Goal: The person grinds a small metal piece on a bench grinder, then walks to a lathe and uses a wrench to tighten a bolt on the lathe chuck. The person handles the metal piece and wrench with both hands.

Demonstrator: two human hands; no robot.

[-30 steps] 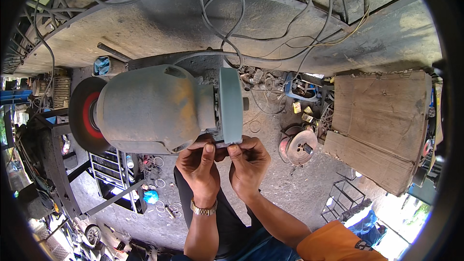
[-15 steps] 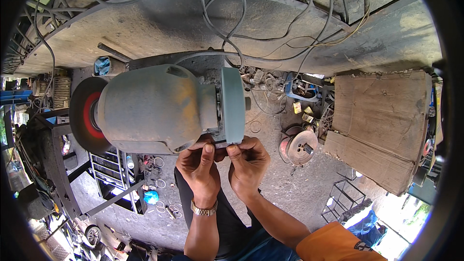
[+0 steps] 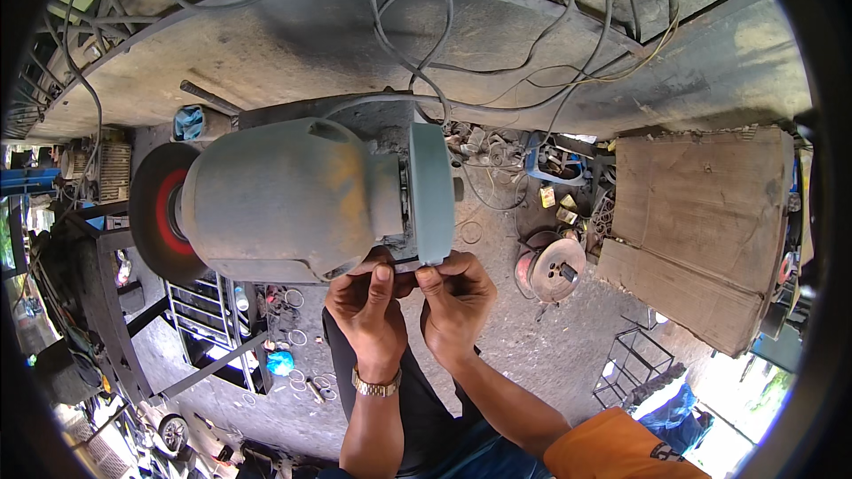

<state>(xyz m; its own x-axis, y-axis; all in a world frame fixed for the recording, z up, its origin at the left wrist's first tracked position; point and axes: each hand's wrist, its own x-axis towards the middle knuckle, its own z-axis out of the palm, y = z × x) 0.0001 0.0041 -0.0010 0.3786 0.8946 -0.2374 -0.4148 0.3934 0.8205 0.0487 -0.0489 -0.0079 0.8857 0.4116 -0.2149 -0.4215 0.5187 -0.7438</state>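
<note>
The landmark is a barrel-shaped grinder body of worn grey-green metal with rusty yellow patches (image 3: 275, 200). A thick pale green grinding wheel (image 3: 433, 186) is mounted at its right end, and a dark round wheel with a red centre ring (image 3: 146, 213) at its left end.

Just below the right end of the grinder body, 2 bare hands meet at the lower edge of the green wheel. The left hand (image 3: 366, 309), with a gold-toned metal-link watch (image 3: 376, 384) on its wrist, and the right hand (image 3: 455, 309) are side by side, their thumbs on top. The fingers of both pinch 1 small, thin, dark strip (image 3: 407, 265), which spans the gap between them. Most of the strip is covered, and whether it touches the green wheel cannot be told. An orange fabric sleeve (image 3: 612, 448) covers the right upper arm.

Above the grinder body, grey cables (image 3: 448, 13) loop across a stained, pale panel (image 3: 311, 35). To its right, past the green wheel, are a blue plastic tub of scraps (image 3: 556, 173), a reddish spool with a round tan end disc (image 3: 559, 271) and, farther off, a large creased brown cardboard sheet (image 3: 697, 222). Below its left part are a dark metal rack with pale bars (image 3: 202, 312) and a bright blue crumpled bag (image 3: 280, 363) on the grey floor (image 3: 532, 355).
</note>
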